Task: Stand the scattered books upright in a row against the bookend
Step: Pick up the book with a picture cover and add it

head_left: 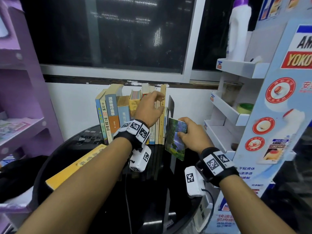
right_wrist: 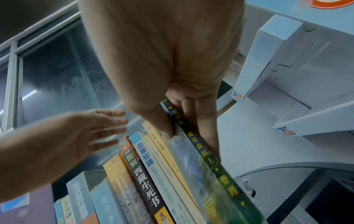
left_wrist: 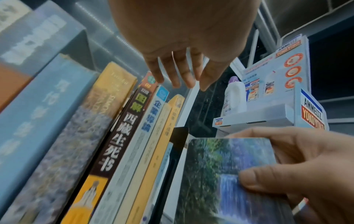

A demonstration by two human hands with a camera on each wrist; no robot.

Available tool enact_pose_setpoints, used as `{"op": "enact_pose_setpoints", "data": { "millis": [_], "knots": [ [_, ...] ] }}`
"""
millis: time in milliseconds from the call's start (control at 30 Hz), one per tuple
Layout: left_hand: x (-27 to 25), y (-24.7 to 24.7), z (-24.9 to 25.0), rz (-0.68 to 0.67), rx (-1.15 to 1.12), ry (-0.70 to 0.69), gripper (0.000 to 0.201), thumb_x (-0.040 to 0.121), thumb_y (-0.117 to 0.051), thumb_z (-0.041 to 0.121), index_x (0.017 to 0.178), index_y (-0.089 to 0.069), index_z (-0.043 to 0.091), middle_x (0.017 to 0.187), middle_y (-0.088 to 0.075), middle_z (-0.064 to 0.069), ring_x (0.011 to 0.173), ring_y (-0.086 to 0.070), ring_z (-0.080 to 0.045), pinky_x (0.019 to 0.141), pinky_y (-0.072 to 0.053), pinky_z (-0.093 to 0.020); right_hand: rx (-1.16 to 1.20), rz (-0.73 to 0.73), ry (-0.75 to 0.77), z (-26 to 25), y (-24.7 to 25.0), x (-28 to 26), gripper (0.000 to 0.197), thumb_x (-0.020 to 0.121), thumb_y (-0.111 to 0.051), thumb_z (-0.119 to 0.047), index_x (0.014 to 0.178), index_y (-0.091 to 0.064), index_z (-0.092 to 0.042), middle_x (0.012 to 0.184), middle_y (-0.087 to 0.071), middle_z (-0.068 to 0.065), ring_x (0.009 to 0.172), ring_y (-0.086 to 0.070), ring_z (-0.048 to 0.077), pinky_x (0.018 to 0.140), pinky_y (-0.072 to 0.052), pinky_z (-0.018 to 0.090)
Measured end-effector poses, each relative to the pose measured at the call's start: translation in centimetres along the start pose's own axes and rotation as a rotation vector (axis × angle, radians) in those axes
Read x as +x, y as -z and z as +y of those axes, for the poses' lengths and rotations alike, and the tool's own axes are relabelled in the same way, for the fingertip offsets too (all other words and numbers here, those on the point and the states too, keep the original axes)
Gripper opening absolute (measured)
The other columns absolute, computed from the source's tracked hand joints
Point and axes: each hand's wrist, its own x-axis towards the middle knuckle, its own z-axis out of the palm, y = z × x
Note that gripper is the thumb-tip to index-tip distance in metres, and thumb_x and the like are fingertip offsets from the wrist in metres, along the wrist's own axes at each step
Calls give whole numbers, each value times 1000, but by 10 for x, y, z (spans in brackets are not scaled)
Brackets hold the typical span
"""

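I see a black round table [head_left: 55, 159] filling the lower middle of the head view. At frame centre a row of books [head_left: 118, 114] stands upright on it, a dark bookend [head_left: 171, 105] at the row's right end. A yellow book [head_left: 76, 166] lies flat at lower left. My right hand [head_left: 192, 134] pinches a waterfall book [head_left: 175, 141], tilted, just right of the row. My left hand [head_left: 148, 108] has its fingers spread loosely by the row's top, holding nothing.
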Motion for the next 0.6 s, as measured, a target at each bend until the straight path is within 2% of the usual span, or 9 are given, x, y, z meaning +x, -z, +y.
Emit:
{"op": "enact_pose_setpoints", "data": {
  "millis": [33,100,200,300,433,533,600],
  "knots": [
    [6,1,1,29,44,-42,34,86,-63,15,119,-56,20,113,-60,4,109,-53,-12,97,-42,-28,-23,14,-11,0,-1,1,39,93,-55,-11,129,-50,-25,104,-64,9,73,-53,14,56,-37,7],
    [19,3,1,53,153,-90,36,87,-62,22,122,-55,23,118,-59,5,114,-50,-14,98,-38,-28,-48,42,-25,-1,-4,3,41,95,-53,-12,133,-47,-24,108,-61,11,82,-53,20,72,-40,16],
    [34,3,0,22,290,-102,46,87,-61,34,131,-51,26,130,-56,3,124,-46,-18,106,-34,-38,-23,70,-28,0,-17,14,44,93,-57,-12,134,-47,-23,110,-64,12,94,-62,26,86,-49,29],
    [45,0,-7,-57,382,-98,54,87,-60,39,138,-46,26,140,-51,1,130,-43,-21,110,-32,-41,-9,65,-34,1,-24,20,41,94,-56,-11,134,-48,-20,102,-61,9,86,-57,22,87,-50,30],
    [54,-3,-18,-219,479,-102,58,87,-59,43,139,-44,25,142,-50,-1,130,-44,-23,111,-31,-44,-2,71,-39,0,-32,27,39,96,-52,-11,134,-48,-20,93,-50,5,97,-61,31,90,-49,35],
    [61,-4,-23,-251,552,-136,57,87,-57,45,139,-45,26,141,-50,1,128,-46,-22,109,-32,-43,-2,73,-44,4,-46,37,41,96,-51,-14,136,-45,-25,100,-58,10,99,-62,33,89,-51,42],
    [64,-4,-24,-260,572,-142,56,87,-57,46,138,-45,27,141,-50,3,127,-47,-21,109,-33,-43,21,76,-38,7,-54,42,44,97,-51,-13,138,-43,-26,102,-59,10,98,-62,30,90,-51,40]
  ]
}}
